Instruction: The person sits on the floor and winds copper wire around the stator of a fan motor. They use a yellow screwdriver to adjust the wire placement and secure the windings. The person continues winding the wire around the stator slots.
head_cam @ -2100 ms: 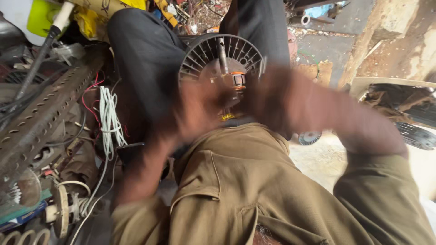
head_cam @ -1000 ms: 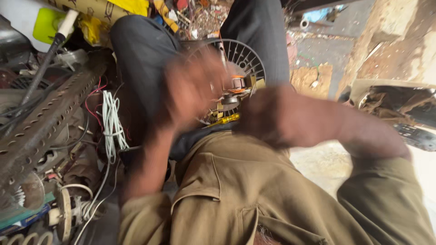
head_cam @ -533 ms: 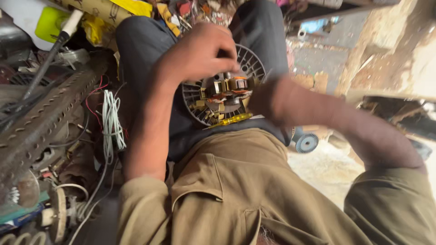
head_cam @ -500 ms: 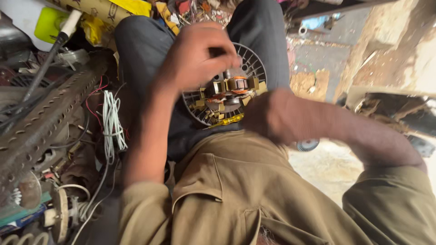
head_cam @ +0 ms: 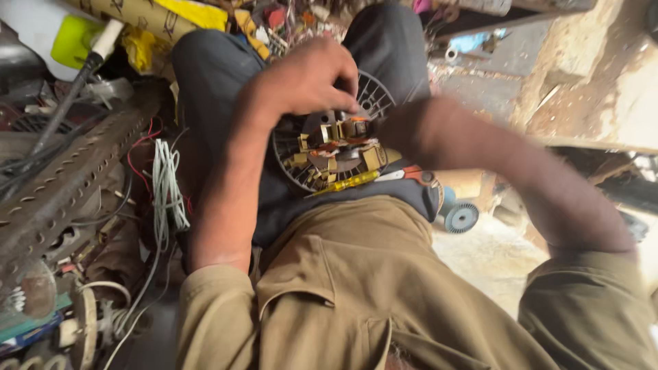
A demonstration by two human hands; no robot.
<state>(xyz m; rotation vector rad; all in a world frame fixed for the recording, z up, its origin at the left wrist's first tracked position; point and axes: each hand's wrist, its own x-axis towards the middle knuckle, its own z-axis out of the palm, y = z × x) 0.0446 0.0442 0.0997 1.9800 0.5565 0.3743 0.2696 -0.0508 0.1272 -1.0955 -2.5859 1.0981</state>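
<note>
The person is working on the motor core of a round grille lying in the lap, the left hand curled and pressing at its 12 o'clock edge, the blurred right hand bracing at 3 o'clock, its grip unclear, so steadying seems needed next

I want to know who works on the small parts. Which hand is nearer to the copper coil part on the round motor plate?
Left. The left hand rests on the plate's top edge, fingertips just above the coil part. The right hand is blurred, slightly apart at the plate's right edge.
</note>
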